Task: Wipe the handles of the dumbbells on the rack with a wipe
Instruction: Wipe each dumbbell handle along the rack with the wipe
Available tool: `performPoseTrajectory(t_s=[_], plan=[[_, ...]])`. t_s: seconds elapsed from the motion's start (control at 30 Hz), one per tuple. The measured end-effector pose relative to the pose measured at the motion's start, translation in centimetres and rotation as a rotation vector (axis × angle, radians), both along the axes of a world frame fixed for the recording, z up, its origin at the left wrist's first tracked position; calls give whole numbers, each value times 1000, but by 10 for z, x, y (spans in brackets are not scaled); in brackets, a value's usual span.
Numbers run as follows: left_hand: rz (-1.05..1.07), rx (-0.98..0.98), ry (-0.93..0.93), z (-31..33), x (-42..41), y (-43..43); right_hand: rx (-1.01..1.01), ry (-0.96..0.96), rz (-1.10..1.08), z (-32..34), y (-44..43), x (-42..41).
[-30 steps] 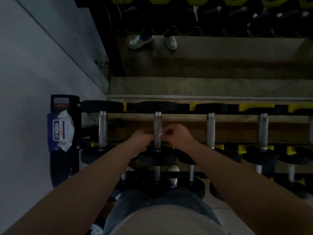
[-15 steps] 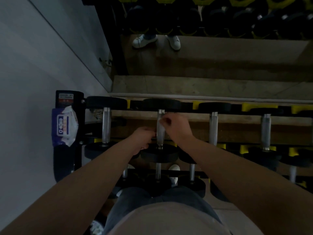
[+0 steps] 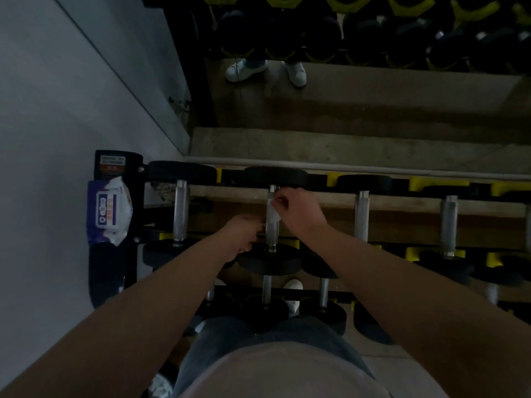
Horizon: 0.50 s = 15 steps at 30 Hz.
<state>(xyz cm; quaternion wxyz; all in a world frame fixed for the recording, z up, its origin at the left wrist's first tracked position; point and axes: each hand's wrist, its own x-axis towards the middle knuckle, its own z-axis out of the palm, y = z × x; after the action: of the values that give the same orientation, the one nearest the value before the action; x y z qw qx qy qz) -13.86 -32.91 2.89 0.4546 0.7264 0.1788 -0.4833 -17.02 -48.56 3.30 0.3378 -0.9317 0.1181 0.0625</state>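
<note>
Head view looks down over a dumbbell rack (image 3: 115, 165) against a pale wall (image 3: 57, 139). Left of both grips, a pack of wipes (image 3: 108, 208) sits on the rack's end post, and between it and the left grip (image 3: 240, 235) lies the first dumbbell (image 3: 181, 214). Right of the right grip (image 3: 298, 209), two more dumbbells (image 3: 361, 216) lie parallel, well apart. Below the grips, a lower tier holds shorter dumbbells (image 3: 265, 294), partly hidden by the forearms. Beyond the grips, white shoes (image 3: 247, 68) stand on a wooden step.

Both forearms reach forward and converge on the second dumbbell's handle (image 3: 271, 238). The right grip, knuckles up, is closed with thumb and fingertips pinching a white wipe (image 3: 271, 212) against the far part of that handle, just short of the far black weight (image 3: 275, 176). The left grip is curled tight against the handle's left side, nearer the near weight (image 3: 268, 259); whether it holds the handle or the wipe's edge cannot be told.
</note>
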Motion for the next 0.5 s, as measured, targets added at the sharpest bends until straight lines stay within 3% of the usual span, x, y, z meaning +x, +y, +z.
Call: performPoseTrajectory(t_s=[0.1,0.23,0.5], plan=[[-10,-18,-7,0,0,1,-7,29,185,-6,1,-24],[5,-66,-3,7,-1,2,38,216,452,-11,-3,-42],[3,-64,-12,-3,0,7,66,172,186,-9,6,-48]])
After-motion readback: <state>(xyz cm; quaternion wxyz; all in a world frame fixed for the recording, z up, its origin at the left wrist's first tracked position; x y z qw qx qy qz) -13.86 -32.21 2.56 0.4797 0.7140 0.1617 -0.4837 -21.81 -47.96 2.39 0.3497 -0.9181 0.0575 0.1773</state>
